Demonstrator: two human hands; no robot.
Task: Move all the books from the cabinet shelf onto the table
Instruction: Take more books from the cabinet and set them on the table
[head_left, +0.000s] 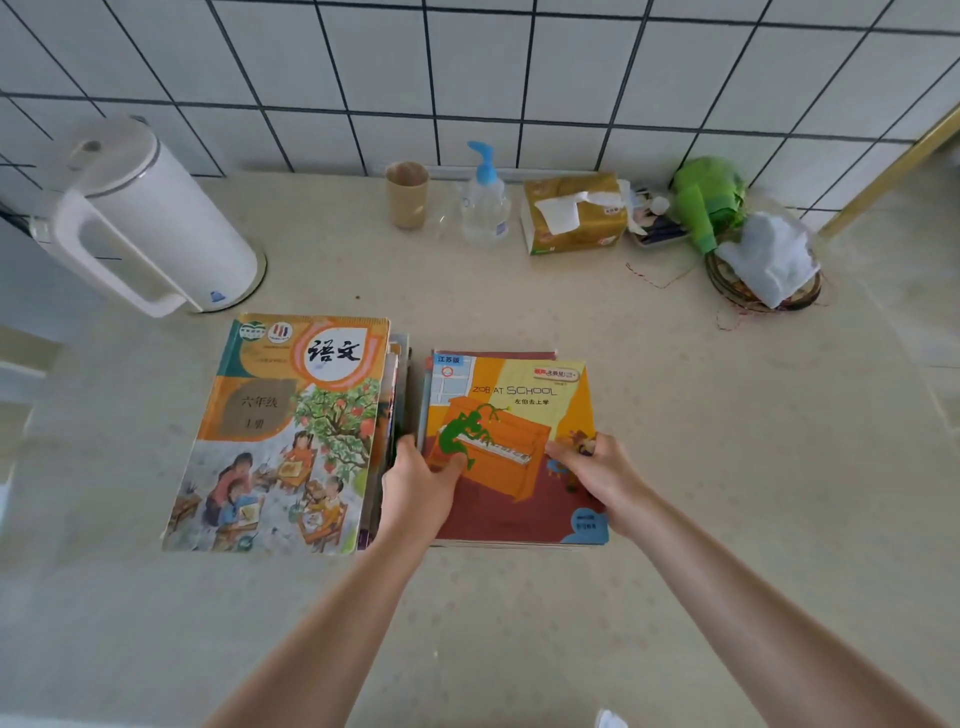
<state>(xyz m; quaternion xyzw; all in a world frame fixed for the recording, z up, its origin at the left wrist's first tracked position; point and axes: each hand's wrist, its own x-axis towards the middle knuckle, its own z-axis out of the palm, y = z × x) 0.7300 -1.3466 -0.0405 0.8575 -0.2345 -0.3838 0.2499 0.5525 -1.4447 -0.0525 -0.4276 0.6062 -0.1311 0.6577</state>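
Note:
Two piles of books lie on the beige table (519, 623). The left pile is topped by a large Chinese textbook (291, 431) with children and a fruit tree on its cover. The right pile is topped by an orange picture book "Zob at School" (511, 415). My left hand (418, 486) grips the right pile's left edge, thumb on the cover. My right hand (597, 470) grips its right edge, thumb on top and fingers round the side. The cabinet shelf is out of view.
A white electric kettle (145, 218) stands at the back left. Along the tiled wall are a brown cup (408, 195), a pump bottle (485, 200), a tissue pack (574, 213), a small tray (652, 226), a green object (709, 200) and a white cloth (769, 257) on a coil.

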